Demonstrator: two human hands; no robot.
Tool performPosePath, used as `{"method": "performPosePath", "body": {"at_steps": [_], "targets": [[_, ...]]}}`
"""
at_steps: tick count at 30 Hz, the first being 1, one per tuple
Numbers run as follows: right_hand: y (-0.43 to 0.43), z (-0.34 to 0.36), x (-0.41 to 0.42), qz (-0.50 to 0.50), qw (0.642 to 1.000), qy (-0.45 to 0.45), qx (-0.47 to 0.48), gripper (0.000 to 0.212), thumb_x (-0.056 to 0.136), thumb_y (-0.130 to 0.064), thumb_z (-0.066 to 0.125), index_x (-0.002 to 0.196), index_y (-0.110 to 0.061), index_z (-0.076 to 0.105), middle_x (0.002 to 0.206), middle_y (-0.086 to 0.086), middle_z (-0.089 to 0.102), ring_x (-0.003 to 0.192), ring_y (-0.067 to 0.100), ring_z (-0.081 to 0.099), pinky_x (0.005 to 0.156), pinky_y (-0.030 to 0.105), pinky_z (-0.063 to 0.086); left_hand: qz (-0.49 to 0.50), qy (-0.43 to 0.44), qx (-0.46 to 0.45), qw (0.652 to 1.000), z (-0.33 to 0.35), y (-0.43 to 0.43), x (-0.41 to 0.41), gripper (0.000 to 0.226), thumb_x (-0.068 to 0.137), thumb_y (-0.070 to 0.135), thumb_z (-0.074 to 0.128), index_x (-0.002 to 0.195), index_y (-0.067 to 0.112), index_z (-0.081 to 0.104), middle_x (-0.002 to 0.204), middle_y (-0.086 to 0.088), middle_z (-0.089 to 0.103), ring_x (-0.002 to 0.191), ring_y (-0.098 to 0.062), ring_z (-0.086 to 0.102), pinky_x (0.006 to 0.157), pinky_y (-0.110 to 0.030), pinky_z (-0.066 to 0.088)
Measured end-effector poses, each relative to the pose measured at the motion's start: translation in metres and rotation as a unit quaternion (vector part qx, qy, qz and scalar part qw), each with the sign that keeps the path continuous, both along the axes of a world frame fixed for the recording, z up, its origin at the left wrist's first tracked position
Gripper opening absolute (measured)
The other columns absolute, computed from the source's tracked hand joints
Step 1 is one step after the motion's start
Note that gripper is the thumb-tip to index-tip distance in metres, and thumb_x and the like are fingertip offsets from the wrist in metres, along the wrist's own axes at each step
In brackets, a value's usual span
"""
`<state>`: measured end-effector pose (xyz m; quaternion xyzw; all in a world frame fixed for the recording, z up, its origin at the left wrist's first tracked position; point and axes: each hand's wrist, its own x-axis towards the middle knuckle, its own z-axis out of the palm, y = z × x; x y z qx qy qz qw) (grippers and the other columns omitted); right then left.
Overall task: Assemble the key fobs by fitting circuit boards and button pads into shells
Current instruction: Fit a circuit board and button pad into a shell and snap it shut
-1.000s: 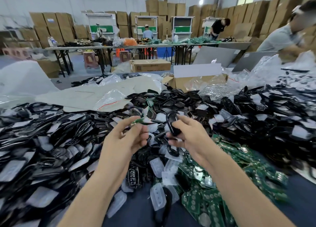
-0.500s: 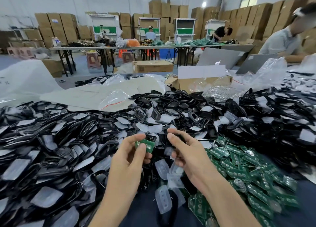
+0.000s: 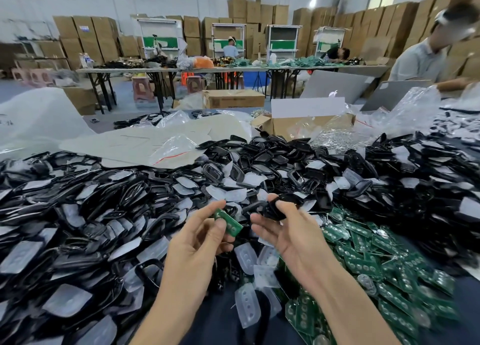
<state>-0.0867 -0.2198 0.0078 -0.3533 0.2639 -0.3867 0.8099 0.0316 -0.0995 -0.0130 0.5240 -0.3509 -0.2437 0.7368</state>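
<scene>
— What is the left hand [image 3: 197, 243] doing?

— It pinches a small green circuit board [image 3: 230, 221] between thumb and forefinger, held up above the bench [image 3: 465, 292]. The board tilts, its far end lower and pointing toward the other hand.

— And the right hand [image 3: 288, 233]?

— Its upper fingers and thumb are curled round a black shell [image 3: 272, 208], gripped at the fingertips. The lower fingers hang loose beneath it.

— Do the two parts meet?

— No. The board and the shell are just beside each other with a narrow gap between them. Whether the shell already has anything inside it, I cannot tell; it is dark and blurred.

— What lies under the hands?

— A wide heap of black shells [image 3: 104, 214] mixed with clear button pads [image 3: 246, 257], covering the left and far side of the bench. To the right, near the right forearm, is a pile of green boards [image 3: 376, 266].

— Anything farther back?

— An open cardboard box [image 3: 298, 126] stands beyond the heap, with crumpled clear plastic bags [image 3: 176, 147] beside it. At the far right a person in a light shirt [image 3: 420, 58] leans over the same bench. Behind them are stacked cartons [image 3: 85, 38] along the wall.
</scene>
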Motion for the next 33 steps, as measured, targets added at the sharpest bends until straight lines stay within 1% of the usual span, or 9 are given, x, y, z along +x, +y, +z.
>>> {"method": "performPosePath", "body": {"at_steps": [3,6,10,15,17,20,25,29,33], "targets": [[0.006,-0.004,0.002,0.031,0.991,0.073,-0.104,0.017,0.103,-0.008,0.056,0.116,-0.009,0.067,0.089,0.008,0.077,0.072,0.024,0.074,0.059,0.026,0.059,0.017,-0.008,0.001,1.000,0.000,0.001,-0.001,0.026,0.084,0.028,0.066,0.106,0.039,0.073,0.085,0.003,0.073,0.079,-0.016,0.071,0.078,-0.025,0.059],[0.008,-0.004,-0.001,0.057,0.983,0.087,-0.153,0.019,0.101,-0.007,0.059,0.115,-0.018,0.067,0.088,0.005,0.077,0.073,0.025,0.075,0.056,0.024,0.057,0.043,-0.026,0.001,0.999,0.001,0.003,-0.001,0.018,0.084,0.035,0.066,0.101,0.038,0.071,0.093,-0.001,0.076,0.083,-0.017,0.073,0.079,-0.020,0.056],[0.009,-0.002,-0.003,0.075,0.979,0.107,-0.158,0.015,0.105,-0.010,0.051,0.111,-0.014,0.065,0.099,0.006,0.079,0.063,0.016,0.069,0.043,0.021,0.043,0.039,-0.020,-0.001,0.999,0.001,0.003,-0.004,0.015,0.084,0.034,0.067,0.099,0.034,0.070,0.094,-0.005,0.076,0.084,-0.021,0.073,0.080,-0.025,0.058],[0.007,-0.005,-0.004,0.087,0.976,0.151,-0.133,0.016,0.107,-0.023,0.049,0.104,-0.014,0.062,0.080,-0.001,0.072,0.047,0.009,0.048,0.039,0.019,0.031,0.029,-0.016,0.005,0.999,0.002,0.002,-0.006,0.020,0.083,0.031,0.068,0.103,0.026,0.069,0.091,-0.006,0.076,0.082,-0.023,0.073,0.080,-0.029,0.060],[0.008,-0.008,-0.004,0.099,0.972,0.149,-0.150,0.018,0.107,-0.026,0.051,0.105,-0.011,0.062,0.080,-0.001,0.070,0.047,0.008,0.048,0.039,0.019,0.033,0.031,-0.023,0.010,0.999,0.002,0.002,-0.006,0.026,0.083,0.031,0.067,0.106,0.020,0.067,0.091,-0.007,0.076,0.083,-0.024,0.073,0.081,-0.030,0.060],[0.009,-0.011,-0.001,0.124,0.968,0.125,-0.180,0.016,0.104,-0.019,0.055,0.105,-0.005,0.062,0.084,0.001,0.070,0.052,0.009,0.054,0.043,0.020,0.041,0.044,-0.021,0.005,0.999,0.003,0.002,-0.007,0.029,0.082,0.030,0.067,0.108,0.016,0.065,0.089,-0.008,0.076,0.080,-0.022,0.073,0.080,-0.027,0.060],[0.011,-0.016,0.001,0.133,0.942,0.160,-0.264,0.015,0.104,-0.007,0.053,0.118,-0.009,0.058,0.094,0.004,0.076,0.070,0.018,0.070,0.062,0.025,0.056,0.061,-0.037,0.012,0.997,0.002,0.003,-0.006,0.015,0.092,0.016,0.066,0.107,0.016,0.065,0.087,-0.007,0.076,0.079,-0.019,0.072,0.077,-0.023,0.057],[0.015,-0.016,0.002,0.128,0.931,0.170,-0.297,0.015,0.103,-0.006,0.055,0.116,-0.013,0.058,0.098,0.011,0.076,0.074,0.019,0.071,0.067,0.026,0.057,0.076,-0.057,0.015,0.995,0.004,0.004,-0.010,0.014,0.095,0.010,0.065,0.105,0.019,0.066,0.084,-0.002,0.074,0.077,-0.015,0.071,0.070,-0.023,0.056],[0.018,-0.015,0.001,0.143,0.905,0.173,-0.361,0.018,0.105,-0.006,0.052,0.114,-0.014,0.065,0.096,0.006,0.075,0.078,0.014,0.071,0.074,0.026,0.058,0.095,-0.081,0.031,0.992,0.004,0.006,-0.011,0.016,0.096,0.014,0.065,0.103,0.027,0.065,0.087,0.002,0.074,0.082,-0.015,0.071,0.076,-0.032,0.057]]}}
